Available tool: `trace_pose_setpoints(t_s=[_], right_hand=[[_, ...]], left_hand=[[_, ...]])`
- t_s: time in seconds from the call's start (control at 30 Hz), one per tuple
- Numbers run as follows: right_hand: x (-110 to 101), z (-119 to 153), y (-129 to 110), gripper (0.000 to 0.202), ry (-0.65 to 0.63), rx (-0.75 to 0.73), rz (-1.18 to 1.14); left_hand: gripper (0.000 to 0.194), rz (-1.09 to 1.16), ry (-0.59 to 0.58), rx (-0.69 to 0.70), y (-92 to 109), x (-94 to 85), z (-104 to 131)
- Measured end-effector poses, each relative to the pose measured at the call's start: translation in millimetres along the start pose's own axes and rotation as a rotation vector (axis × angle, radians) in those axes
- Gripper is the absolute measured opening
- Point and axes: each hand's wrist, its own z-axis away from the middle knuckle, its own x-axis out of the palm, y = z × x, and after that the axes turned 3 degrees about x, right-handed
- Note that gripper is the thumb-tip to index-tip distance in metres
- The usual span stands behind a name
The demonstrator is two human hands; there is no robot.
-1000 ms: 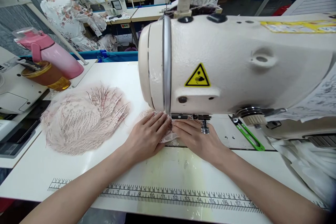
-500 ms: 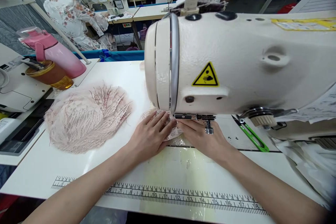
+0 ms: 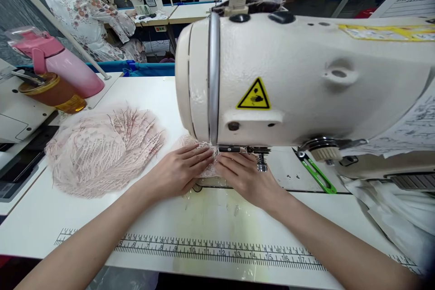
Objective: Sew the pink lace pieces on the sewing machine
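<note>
White table [image 3: 102, 217] with a printed ruler carries a cream sewing machine [image 3: 288, 77]. Left hand [image 3: 176, 173] and right hand [image 3: 246, 176] lie flat, fingers released, pressing a pink lace piece [image 3: 207, 170] under the machine head. Beside them lies a lace pile [image 3: 98, 152].

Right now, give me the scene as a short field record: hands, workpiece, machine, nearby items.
left hand: flat on the small lace piece, fingers pointing at the needle area
right hand: flat on the same piece, just under the machine head
lace piece: pink, pinned between both hands at the presser foot
sewing machine: cream, yellow warning sticker on front
lace pile: pink, left of the hands
snips: green, right of the needle
bottle: pink, far left
ruler: printed along table edge
</note>
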Motion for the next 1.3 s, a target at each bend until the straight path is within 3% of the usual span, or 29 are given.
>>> trace_pose_setpoints(t_s=[0.57,0.8,1.0,1.3], right_hand=[[5,-2,-3,0.032,0.054,0.014,-0.112],[2,-1,-3,0.032,0.060,0.012,0.001],[-4,1,-5,0.037,0.030,0.127,0.073],[1,11,5,0.021,0.017,0.077,0.205]], left_hand=[[0.040,-0.057,0.028,-0.071,6,3.1,-2],[0.041,-0.073,0.034,-0.129,13,6.6,-3],[0.038,-0.106,0.060,-0.150,20,6.4,-7],[0.036,-0.110,0.028,-0.178,26,5.0,-10]])
